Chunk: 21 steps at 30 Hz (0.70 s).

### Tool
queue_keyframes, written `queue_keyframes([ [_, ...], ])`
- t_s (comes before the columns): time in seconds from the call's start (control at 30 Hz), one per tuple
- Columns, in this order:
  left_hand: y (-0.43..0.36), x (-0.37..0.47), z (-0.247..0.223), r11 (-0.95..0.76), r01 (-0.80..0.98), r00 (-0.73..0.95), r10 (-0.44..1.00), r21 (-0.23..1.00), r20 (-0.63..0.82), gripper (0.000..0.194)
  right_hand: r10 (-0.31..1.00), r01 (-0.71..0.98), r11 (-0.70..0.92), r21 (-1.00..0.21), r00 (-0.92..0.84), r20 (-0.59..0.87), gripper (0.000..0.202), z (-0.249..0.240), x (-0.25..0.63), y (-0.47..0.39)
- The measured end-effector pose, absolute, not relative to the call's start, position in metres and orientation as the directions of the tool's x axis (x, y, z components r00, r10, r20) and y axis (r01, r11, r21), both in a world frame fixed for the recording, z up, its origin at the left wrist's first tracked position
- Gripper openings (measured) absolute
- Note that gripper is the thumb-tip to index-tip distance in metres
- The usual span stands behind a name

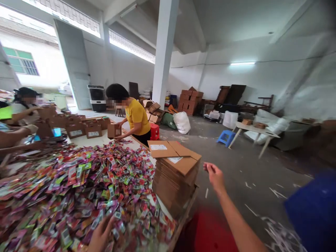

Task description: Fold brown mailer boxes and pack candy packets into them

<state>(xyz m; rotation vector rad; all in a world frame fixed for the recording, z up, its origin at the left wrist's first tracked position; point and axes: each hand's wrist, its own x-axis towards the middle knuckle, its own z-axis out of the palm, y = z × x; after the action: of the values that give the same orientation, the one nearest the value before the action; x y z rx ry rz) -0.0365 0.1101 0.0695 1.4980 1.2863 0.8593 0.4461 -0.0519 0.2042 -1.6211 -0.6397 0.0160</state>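
My left hand (101,233) is low in the picture, over a broad heap of small, colourful printed packets (112,175). Its fingers look apart, and I see nothing held in them. To the right of the table, my right hand (216,177) hangs in the air with fingers curled in and close together, nothing visible in it. Just left of that hand, and apart from it, stands a tall stack of flattened cardboard boxes (175,182). A folded brown carton (170,149) with a white label lies skewed on top.
Across the table a person in yellow (138,115) handles a small brown box (114,131). More labelled boxes (76,130) line the far side, where other people work at left. A red stool (214,232) is beneath my right arm; a blue stool (225,137) stands farther off.
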Motion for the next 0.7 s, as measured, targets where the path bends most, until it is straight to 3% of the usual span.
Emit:
queue_keyframes([
  [0.13, 0.172, 0.106, 0.15, 0.18, 0.032, 0.324, 0.929, 0.983, -0.181, 0.084, 0.576, 0.447, 0.086, -0.89, 0.707, 0.411, 0.054, 0.239, 0.498, 0.026],
  [0.23, 0.217, 0.205, 0.189, 0.181, -0.027, 0.356, 0.921, 0.983, -0.16, 0.076, 0.724, 0.435, 0.098, -0.895, 0.586, 0.364, 0.054, 0.234, 0.521, 0.048],
  [0.37, 0.257, 0.276, 0.203, 0.2, -0.081, 0.364, 0.918, 0.976, -0.158, 0.052, 0.802, 0.381, 0.064, -0.922, 0.531, 0.275, 0.054, 0.221, 0.55, 0.049],
  [0.5, 0.252, 0.267, 0.214, 0.212, -0.148, 0.329, 0.932, 0.966, -0.154, 0.052, 0.781, 0.366, 0.046, -0.929, 0.566, 0.262, 0.055, 0.223, 0.576, 0.043],
  [0.7, 0.185, 0.161, 0.257, 0.111, -0.241, 0.141, 0.987, 0.964, -0.078, 0.06, 0.761, 0.241, 0.051, -0.969, 0.619, 0.194, 0.067, 0.248, 0.56, 0.058],
])
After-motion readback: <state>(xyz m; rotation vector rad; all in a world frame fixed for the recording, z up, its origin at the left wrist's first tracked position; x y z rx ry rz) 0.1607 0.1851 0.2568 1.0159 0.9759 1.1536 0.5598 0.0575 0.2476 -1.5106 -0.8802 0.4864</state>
